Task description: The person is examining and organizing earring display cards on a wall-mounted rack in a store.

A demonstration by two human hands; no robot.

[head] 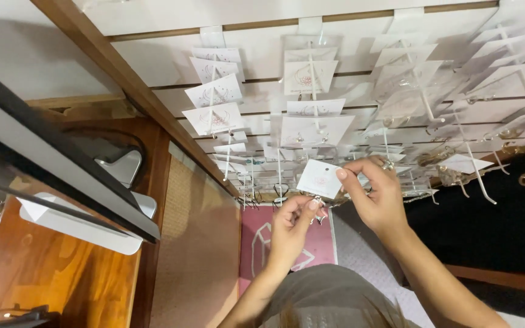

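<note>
Head cam: right hand [379, 203] pinches the white earring card [319, 178] by its right edge, card tilted, long side running down-right. Left hand [294, 226] just below, fingertips closed on the small earring [317, 202] dangling off the card, in front of the slatwall rack [153, 73].

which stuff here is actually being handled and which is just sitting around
In hand: white jewellery card, pinched by right hand; small metal piece at left hand.

Lying about: other hanging cards, white hooks, pink mat, wooden shelf.

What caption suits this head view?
Two hands hold a white earring card before a slatted wall of hanging cards.
</note>
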